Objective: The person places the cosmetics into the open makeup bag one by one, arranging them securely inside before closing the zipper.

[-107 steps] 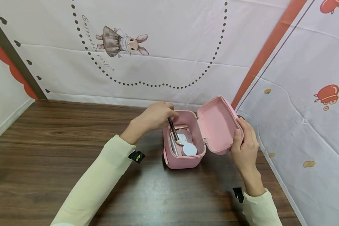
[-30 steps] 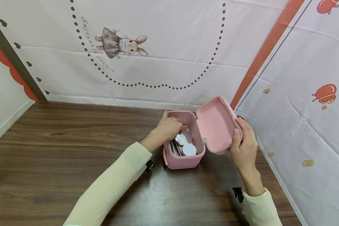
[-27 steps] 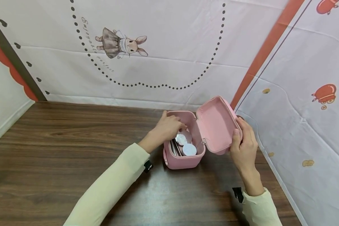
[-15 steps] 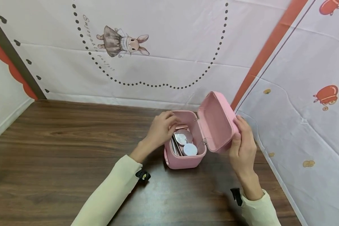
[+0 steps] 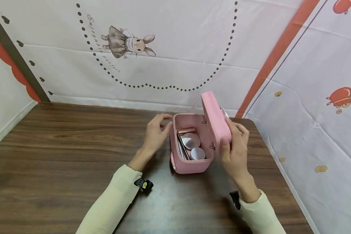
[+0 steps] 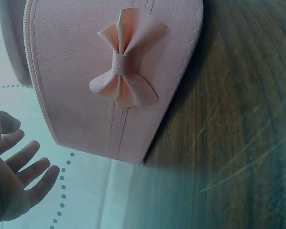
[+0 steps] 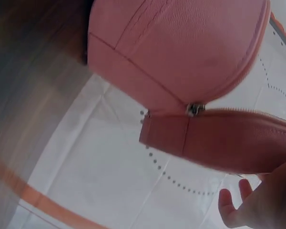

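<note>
A pink makeup case point(image 5: 191, 168) stands on the table, its lid point(image 5: 215, 118) tilted up at about a right angle. My right hand point(image 5: 235, 152) grips the lid's outer edge, thumb on the near side. Beside the left rim is my left hand point(image 5: 154, 136), holding nothing, with loosely bent fingers. Inside lie a round compact point(image 5: 195, 139), a small round white-topped container point(image 5: 197, 154), a rose-gold tube point(image 5: 186, 131) and a slim dark-handled makeup brush point(image 5: 182, 144). In the left wrist view, a bow point(image 6: 120, 64) decorates the case wall, with the left fingers apart from it.
The dark wooden table point(image 5: 76, 156) extends to the left and front of the case. White printed cloth point(image 5: 175, 48) hangs close behind it, and another cloth panel point(image 5: 318, 136) borders the right side.
My left hand has put the makeup brush into the case, let go and drawn back left past the rim. My right hand has swung the lid up and leftward from its leaned-back position.
</note>
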The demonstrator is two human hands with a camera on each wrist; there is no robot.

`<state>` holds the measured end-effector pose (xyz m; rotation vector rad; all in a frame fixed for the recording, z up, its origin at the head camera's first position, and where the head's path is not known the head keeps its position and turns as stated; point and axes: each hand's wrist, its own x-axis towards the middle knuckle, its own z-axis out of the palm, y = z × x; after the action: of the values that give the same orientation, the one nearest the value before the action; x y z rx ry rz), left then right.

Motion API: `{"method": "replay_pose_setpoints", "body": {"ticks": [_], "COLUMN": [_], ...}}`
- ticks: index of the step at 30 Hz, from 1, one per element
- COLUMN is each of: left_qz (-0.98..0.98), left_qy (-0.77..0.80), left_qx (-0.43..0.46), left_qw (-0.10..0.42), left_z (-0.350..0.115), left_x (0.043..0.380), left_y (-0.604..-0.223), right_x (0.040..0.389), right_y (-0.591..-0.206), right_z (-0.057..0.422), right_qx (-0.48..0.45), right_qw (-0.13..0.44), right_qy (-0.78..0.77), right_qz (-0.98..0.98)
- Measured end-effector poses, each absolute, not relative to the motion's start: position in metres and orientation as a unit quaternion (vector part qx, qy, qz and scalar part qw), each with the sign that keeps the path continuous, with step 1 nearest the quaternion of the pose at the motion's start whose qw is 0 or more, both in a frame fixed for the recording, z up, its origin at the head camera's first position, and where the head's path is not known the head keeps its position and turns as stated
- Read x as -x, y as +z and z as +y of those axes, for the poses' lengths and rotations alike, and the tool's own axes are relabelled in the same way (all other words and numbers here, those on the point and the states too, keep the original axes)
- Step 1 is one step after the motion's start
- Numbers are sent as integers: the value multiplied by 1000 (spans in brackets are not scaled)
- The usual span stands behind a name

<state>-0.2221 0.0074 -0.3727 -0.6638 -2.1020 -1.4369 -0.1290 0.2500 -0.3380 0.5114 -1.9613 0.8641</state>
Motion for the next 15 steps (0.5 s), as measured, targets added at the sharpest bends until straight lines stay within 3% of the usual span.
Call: {"method": "replay_pose_setpoints", "body": {"ticks": [15], "left_qz": [-772], "left_qy": [-517], "left_qx": [258], "left_qw": [264], "left_z": [4], "left_x": [219], "left_y": [-370], "right_x": [131], "right_y": [-337], "right_z": [231], "right_qx": [-224], "right_qw": [453], "right_qy": [360], "right_qz": [-784]}}
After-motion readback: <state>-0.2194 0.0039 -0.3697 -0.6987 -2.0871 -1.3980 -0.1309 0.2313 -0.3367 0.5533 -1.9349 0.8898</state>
